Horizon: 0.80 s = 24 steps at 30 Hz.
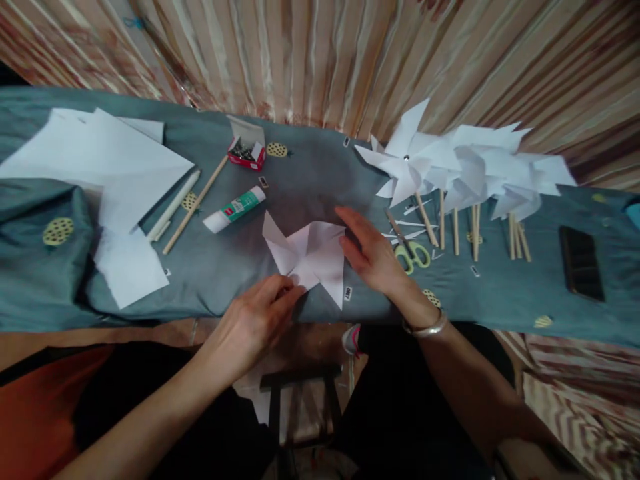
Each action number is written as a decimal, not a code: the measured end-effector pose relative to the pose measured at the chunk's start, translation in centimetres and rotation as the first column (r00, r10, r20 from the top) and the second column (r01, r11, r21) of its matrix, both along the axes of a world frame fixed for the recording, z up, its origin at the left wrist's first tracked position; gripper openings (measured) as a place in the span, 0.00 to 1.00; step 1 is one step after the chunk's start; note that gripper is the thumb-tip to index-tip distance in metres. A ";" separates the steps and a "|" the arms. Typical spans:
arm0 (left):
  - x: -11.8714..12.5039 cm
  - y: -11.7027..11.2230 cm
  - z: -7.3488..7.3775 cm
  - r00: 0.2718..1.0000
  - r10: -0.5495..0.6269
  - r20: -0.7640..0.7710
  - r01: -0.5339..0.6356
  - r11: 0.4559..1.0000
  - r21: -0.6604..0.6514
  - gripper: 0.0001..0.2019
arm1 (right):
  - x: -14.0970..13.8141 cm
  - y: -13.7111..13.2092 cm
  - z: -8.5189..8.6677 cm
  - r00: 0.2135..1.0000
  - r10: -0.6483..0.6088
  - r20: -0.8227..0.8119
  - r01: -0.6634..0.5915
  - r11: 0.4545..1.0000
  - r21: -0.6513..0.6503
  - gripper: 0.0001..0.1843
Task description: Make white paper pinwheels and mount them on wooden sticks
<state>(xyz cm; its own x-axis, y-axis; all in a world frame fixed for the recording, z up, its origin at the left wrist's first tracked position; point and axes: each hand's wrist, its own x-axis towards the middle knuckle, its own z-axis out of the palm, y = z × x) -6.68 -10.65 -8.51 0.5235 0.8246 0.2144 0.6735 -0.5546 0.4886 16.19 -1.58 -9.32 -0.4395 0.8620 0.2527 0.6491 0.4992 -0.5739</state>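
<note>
A white paper pinwheel (313, 257) without a stick lies in front of me on the cloth, its blades folded toward the middle. The fingers of my left hand (260, 310) pinch its lower left edge. At its right side is my right hand (373, 257), fingers stretched out and thumb close to the paper; whether they touch it I cannot tell. A glue stick (235, 209) lies just beyond the pinwheel to the left. Scissors with green handles (411, 253) lie right of my right hand, among thin paper scraps.
Finished pinwheels (406, 175) on wooden sticks lie overlapping at the right, with a dark phone (581, 263) beyond them. White paper sheets (135, 167) are spread at the left. An open red box of pins (247, 152) stands at the back, near a loose wooden stick (195, 205) and a pen (174, 205).
</note>
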 end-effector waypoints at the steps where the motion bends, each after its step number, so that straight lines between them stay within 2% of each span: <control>1: -0.3 0.2 0.2 1.000 0.005 -0.018 -0.005 1.000 0.011 0.14 | 0.1 0.4 0.1 1.000 0.026 0.010 -0.025 1.000 -0.014 0.26; 4: -1.1 1.0 0.5 0.998 0.045 -0.054 -0.042 0.997 0.063 0.14 | 0.1 0.6 0.6 0.998 0.036 0.049 -0.034 0.999 -0.039 0.26; 9: -2.3 3.1 0.8 0.989 0.090 -0.121 -0.075 0.989 0.124 0.12 | 0.6 -0.9 1.4 0.995 -0.092 0.027 0.096 0.980 -0.172 0.25; 12: -2.1 3.7 1.3 0.985 0.100 -0.139 -0.073 0.980 0.186 0.12 | 1.0 -1.7 1.6 0.991 -0.134 0.029 0.137 0.966 -0.220 0.23; 16: -0.6 2.9 1.5 0.996 0.063 -0.070 -0.045 0.972 0.231 0.11 | 1.5 -2.0 1.6 0.989 -0.139 0.043 0.143 0.986 -0.092 0.19; 20: 1.4 1.8 1.1 0.993 -0.063 -0.102 0.075 0.990 0.119 0.11 | 1.7 -1.9 1.7 0.994 -0.110 -0.002 0.110 0.993 0.037 0.13; 24: 2.1 1.6 0.9 0.989 -0.068 -0.134 0.077 0.995 0.065 0.09 | 1.8 -1.9 1.6 0.998 -0.047 -0.042 0.050 0.996 0.078 0.13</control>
<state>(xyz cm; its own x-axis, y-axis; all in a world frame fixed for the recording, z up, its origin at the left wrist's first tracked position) -4.56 -9.07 -7.58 0.6089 0.7688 0.1955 0.6862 -0.6341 0.3564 18.00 -3.48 -7.75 -0.3861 0.8586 0.3372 0.6507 0.5126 -0.5603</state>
